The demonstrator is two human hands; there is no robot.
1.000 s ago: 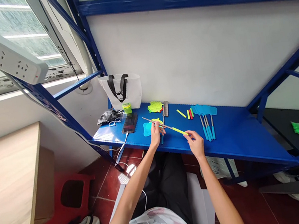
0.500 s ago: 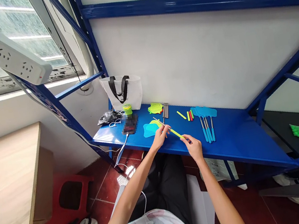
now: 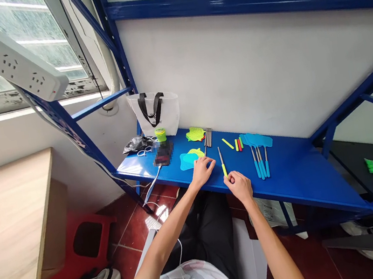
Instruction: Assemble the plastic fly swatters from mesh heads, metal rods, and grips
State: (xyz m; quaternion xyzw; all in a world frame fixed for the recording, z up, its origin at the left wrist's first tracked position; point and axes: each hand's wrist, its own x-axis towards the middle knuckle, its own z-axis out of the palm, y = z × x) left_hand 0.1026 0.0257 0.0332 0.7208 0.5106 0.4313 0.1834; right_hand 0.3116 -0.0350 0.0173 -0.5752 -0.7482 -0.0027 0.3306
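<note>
My right hand (image 3: 239, 185) is closed on the yellow handle of a thin metal rod (image 3: 223, 164), which points up and away from me. Over the front of the blue table, my left hand (image 3: 203, 170) has its fingers apart and holds nothing visible. Just beyond it lie a blue mesh swatter head (image 3: 186, 161) and a yellow-green one (image 3: 195, 152). Farther back are more yellow-green heads (image 3: 194, 134) beside several metal rods (image 3: 209, 137). Loose coloured handles (image 3: 236, 144) lie right of centre, next to several assembled blue swatters (image 3: 257, 140).
On the table's left stand a white bag (image 3: 164, 110) and a green tub (image 3: 161, 135), near a phone (image 3: 163, 153) with a cable and a black plastic bag (image 3: 136, 144). Blue frame posts (image 3: 84, 144) rise at the sides. A wooden desk (image 3: 12, 223) is at far left.
The rod with the yellow handle has swung from slanting left to nearly upright in my right hand. My left hand has let go of the rod and its fingers have spread.
</note>
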